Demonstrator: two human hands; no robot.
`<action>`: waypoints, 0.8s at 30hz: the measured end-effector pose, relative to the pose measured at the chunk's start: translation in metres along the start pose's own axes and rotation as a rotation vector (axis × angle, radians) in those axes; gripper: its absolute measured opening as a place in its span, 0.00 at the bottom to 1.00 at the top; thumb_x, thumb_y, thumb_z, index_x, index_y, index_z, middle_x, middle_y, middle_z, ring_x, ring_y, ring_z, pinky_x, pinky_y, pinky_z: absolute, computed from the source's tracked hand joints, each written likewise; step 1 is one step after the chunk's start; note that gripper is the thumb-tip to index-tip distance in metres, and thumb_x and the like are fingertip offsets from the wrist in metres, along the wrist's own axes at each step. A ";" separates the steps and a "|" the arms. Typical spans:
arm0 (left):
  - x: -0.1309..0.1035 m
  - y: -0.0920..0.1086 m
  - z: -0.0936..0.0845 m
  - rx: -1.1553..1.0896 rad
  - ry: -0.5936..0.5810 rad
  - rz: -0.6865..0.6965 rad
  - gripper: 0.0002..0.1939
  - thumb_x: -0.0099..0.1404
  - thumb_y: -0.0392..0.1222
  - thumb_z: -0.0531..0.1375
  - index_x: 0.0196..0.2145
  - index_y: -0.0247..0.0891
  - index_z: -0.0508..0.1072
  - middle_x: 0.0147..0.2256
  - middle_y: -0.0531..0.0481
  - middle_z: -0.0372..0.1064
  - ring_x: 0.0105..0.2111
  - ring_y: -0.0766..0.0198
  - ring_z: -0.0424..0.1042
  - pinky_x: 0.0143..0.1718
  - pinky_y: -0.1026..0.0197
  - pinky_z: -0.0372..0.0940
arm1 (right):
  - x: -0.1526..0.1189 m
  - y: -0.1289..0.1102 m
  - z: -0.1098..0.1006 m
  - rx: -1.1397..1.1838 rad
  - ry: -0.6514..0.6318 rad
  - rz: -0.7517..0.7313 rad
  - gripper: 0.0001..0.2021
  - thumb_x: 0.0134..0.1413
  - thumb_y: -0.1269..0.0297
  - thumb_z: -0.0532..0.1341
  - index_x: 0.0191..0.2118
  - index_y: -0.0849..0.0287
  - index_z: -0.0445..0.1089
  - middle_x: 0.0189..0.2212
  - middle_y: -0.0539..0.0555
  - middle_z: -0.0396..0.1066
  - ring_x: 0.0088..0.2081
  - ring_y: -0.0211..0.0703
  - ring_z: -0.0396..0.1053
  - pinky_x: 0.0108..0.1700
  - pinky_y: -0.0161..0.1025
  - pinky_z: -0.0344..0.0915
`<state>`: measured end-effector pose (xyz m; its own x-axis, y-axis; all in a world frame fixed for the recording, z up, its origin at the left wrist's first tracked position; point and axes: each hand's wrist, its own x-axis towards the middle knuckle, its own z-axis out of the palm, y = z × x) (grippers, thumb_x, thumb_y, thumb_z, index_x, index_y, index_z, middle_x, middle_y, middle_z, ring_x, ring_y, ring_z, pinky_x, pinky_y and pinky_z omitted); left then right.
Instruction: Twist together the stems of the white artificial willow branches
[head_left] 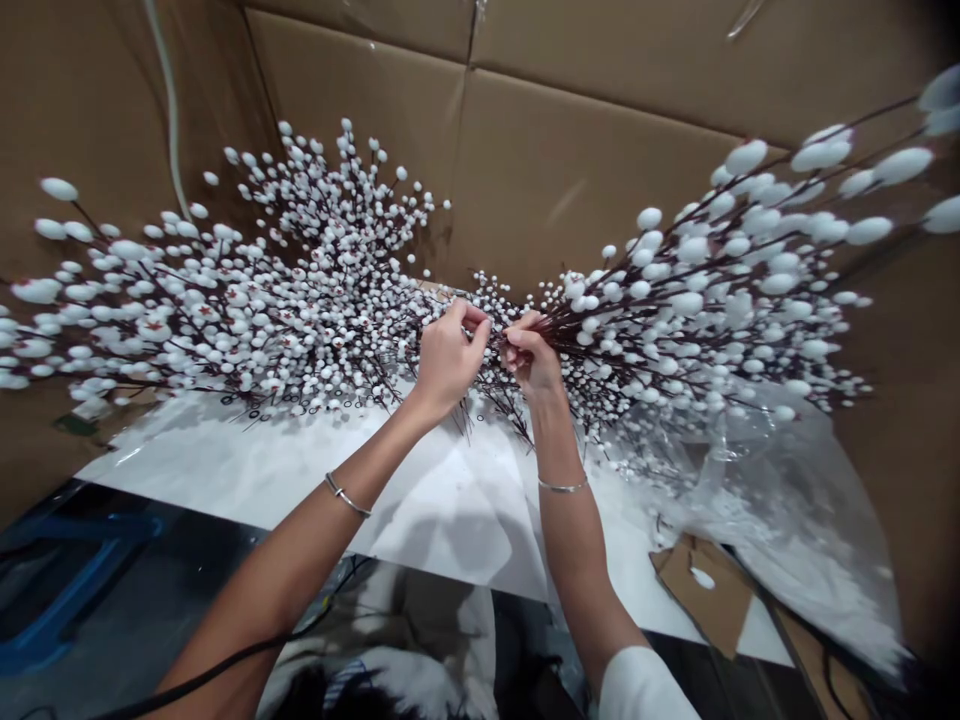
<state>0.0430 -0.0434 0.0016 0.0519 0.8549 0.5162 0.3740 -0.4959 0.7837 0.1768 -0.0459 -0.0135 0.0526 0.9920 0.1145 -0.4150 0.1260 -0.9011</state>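
Dark stems with white oval buds lie in a dense pile (300, 300) on the left and centre of the white-covered table. My right hand (534, 358) is closed around the gathered lower ends of a bunch of budded stems (675, 290), which fans out to the right. Just left of it, my left hand (452, 357) has its thumb and fingertips pinched together near the stem ends. Whatever those fingertips hold is too small to make out. Small dark rings (253, 413) lie along the front of the left pile.
Cardboard panels (585, 180) stand behind the table and at both sides. Clear plastic wrap (787, 500) covers the right side. A cardboard piece (705, 590) lies at the front right. A blue frame (75, 590) shows at the lower left, and a dark cable (240, 655) crosses below my left forearm.
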 end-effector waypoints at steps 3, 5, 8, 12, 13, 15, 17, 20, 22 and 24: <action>0.001 0.004 -0.003 -0.027 -0.062 -0.046 0.03 0.62 0.37 0.59 0.30 0.37 0.71 0.27 0.51 0.72 0.26 0.69 0.68 0.31 0.65 0.61 | -0.001 -0.002 0.000 0.043 -0.020 -0.034 0.10 0.36 0.65 0.64 0.21 0.59 0.60 0.12 0.42 0.57 0.13 0.26 0.52 0.15 0.27 0.47; 0.002 0.006 -0.006 -0.037 -0.102 -0.098 0.03 0.60 0.37 0.59 0.29 0.36 0.71 0.25 0.51 0.72 0.26 0.68 0.69 0.31 0.65 0.61 | -0.001 -0.002 -0.001 0.065 -0.021 -0.038 0.11 0.35 0.64 0.64 0.20 0.59 0.60 0.12 0.42 0.57 0.13 0.26 0.51 0.14 0.27 0.46; 0.002 0.011 -0.010 -0.045 -0.150 -0.162 0.03 0.58 0.38 0.60 0.28 0.36 0.71 0.24 0.50 0.72 0.25 0.67 0.69 0.30 0.65 0.61 | -0.001 -0.001 -0.001 0.084 -0.018 -0.039 0.12 0.34 0.63 0.65 0.20 0.59 0.59 0.11 0.42 0.56 0.12 0.26 0.49 0.13 0.27 0.44; 0.003 0.018 -0.015 -0.056 -0.167 -0.182 0.02 0.55 0.36 0.60 0.26 0.35 0.72 0.24 0.50 0.72 0.24 0.68 0.69 0.29 0.65 0.61 | -0.002 -0.001 -0.003 0.098 -0.027 -0.059 0.14 0.32 0.62 0.66 0.18 0.59 0.57 0.11 0.42 0.55 0.12 0.26 0.49 0.14 0.28 0.46; 0.004 0.020 -0.016 -0.059 -0.171 -0.174 0.02 0.55 0.36 0.60 0.26 0.35 0.73 0.24 0.50 0.72 0.24 0.68 0.69 0.29 0.65 0.61 | -0.003 -0.001 -0.003 0.096 -0.041 -0.062 0.15 0.31 0.62 0.66 0.18 0.59 0.57 0.11 0.42 0.55 0.12 0.26 0.49 0.14 0.28 0.46; 0.005 0.024 -0.017 -0.063 -0.177 -0.148 0.02 0.55 0.35 0.60 0.26 0.35 0.73 0.24 0.49 0.72 0.24 0.68 0.68 0.29 0.65 0.61 | -0.004 -0.002 -0.005 0.090 -0.080 -0.064 0.14 0.31 0.62 0.65 0.18 0.59 0.57 0.11 0.42 0.55 0.12 0.26 0.49 0.15 0.28 0.47; 0.005 0.026 -0.018 -0.066 -0.183 -0.129 0.02 0.55 0.35 0.60 0.26 0.35 0.73 0.25 0.49 0.72 0.24 0.68 0.68 0.29 0.65 0.61 | -0.004 -0.002 -0.006 0.081 -0.123 -0.075 0.13 0.31 0.62 0.65 0.18 0.59 0.59 0.12 0.43 0.56 0.12 0.26 0.49 0.15 0.28 0.47; 0.004 0.029 -0.019 -0.076 -0.209 -0.143 0.02 0.54 0.35 0.60 0.26 0.35 0.73 0.24 0.49 0.72 0.24 0.68 0.68 0.28 0.65 0.60 | -0.003 -0.003 -0.009 0.093 -0.156 -0.132 0.11 0.32 0.63 0.64 0.18 0.59 0.60 0.12 0.43 0.56 0.13 0.27 0.49 0.16 0.28 0.48; 0.003 0.032 -0.020 -0.066 -0.237 -0.157 0.02 0.54 0.35 0.60 0.25 0.35 0.73 0.23 0.50 0.72 0.23 0.68 0.67 0.28 0.65 0.59 | -0.002 -0.003 -0.011 0.105 -0.130 -0.172 0.12 0.31 0.62 0.64 0.18 0.59 0.59 0.11 0.43 0.55 0.13 0.27 0.49 0.17 0.29 0.47; 0.002 0.036 -0.021 -0.048 -0.255 -0.164 0.02 0.54 0.35 0.60 0.25 0.36 0.72 0.23 0.50 0.71 0.23 0.68 0.67 0.27 0.65 0.59 | -0.002 -0.004 -0.011 0.089 -0.064 -0.182 0.13 0.30 0.60 0.64 0.17 0.58 0.58 0.11 0.43 0.54 0.13 0.27 0.47 0.17 0.29 0.46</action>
<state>0.0375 -0.0627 0.0379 0.2275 0.9319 0.2827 0.3528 -0.3494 0.8680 0.1887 -0.0481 -0.0150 0.0772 0.9504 0.3012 -0.4823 0.3000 -0.8231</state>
